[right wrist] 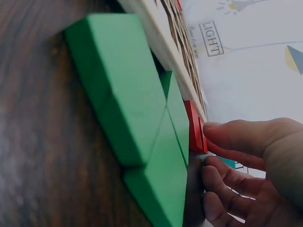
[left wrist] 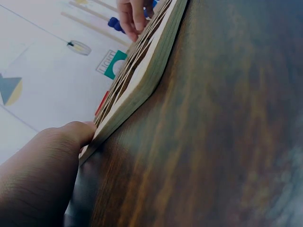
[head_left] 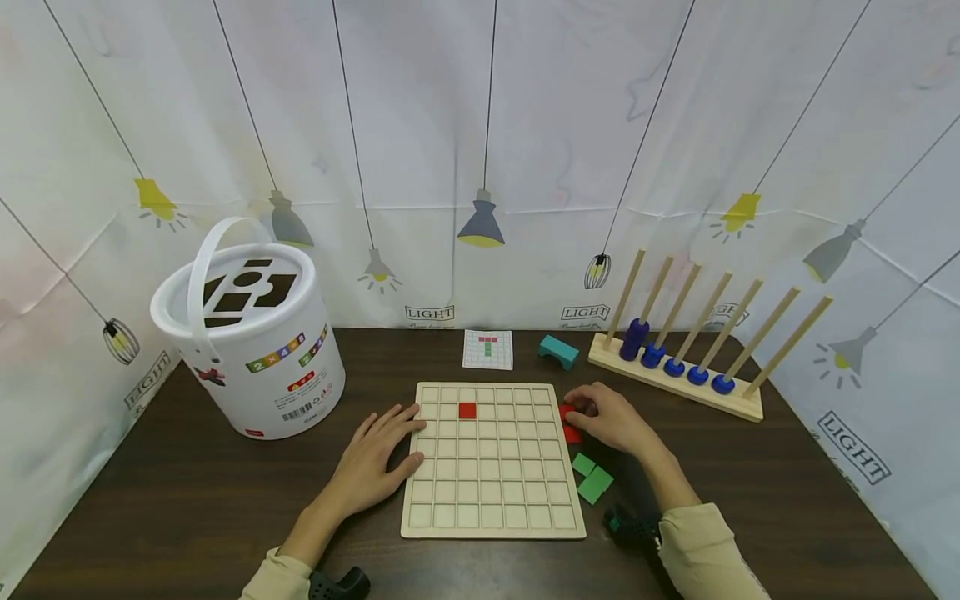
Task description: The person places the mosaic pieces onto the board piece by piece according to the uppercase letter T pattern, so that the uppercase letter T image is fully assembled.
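A light wooden grid board [head_left: 480, 492] lies on the table, with one red tile [head_left: 467, 410] in a cell of an upper row. My left hand [head_left: 378, 458] rests against the board's left edge, fingers spread and fingertips on its rim. Off the board's right edge lie red tiles [head_left: 572, 434]. There my right hand [head_left: 611, 417] pinches a red tile [right wrist: 202, 137] between thumb and index finger, its other fingers loosely curled. Just below that hand, several green tiles [head_left: 595, 484] lie flat, two of them side by side in the right wrist view.
A small pattern card [head_left: 488, 350] lies beyond the board, with a teal arch block [head_left: 558, 352] to its right. At the back right stands a wooden peg rack [head_left: 675, 379] with blue beads. A white lidded bucket [head_left: 255, 350] stands at the left.
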The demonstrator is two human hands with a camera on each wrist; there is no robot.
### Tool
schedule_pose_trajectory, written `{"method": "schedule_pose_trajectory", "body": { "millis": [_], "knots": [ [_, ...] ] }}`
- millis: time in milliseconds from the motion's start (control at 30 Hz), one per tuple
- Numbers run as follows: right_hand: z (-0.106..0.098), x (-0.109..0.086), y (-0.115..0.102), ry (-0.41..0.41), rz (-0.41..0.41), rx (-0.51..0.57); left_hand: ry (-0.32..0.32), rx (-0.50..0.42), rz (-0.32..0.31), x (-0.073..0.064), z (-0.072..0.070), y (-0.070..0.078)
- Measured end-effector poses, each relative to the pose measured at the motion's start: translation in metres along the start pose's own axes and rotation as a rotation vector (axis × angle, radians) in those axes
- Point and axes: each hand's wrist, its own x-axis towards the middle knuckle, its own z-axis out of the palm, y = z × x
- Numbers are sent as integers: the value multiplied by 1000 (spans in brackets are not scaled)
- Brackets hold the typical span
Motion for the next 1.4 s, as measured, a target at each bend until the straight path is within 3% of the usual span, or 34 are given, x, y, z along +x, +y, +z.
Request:
{"method": "schedule_pose_trajectory", "body": {
  "millis": [300, 867, 1400],
  "knots": [
    [-1, -2, -2, -13, 11, 58, 22, -8, 16, -2, 1, 0],
    [2, 8, -4, 99, 97, 197, 11, -9, 6, -1, -1, 1],
    [15, 20, -26, 48, 40, 260, 9, -2, 11, 0, -1, -1]
  ]
}}
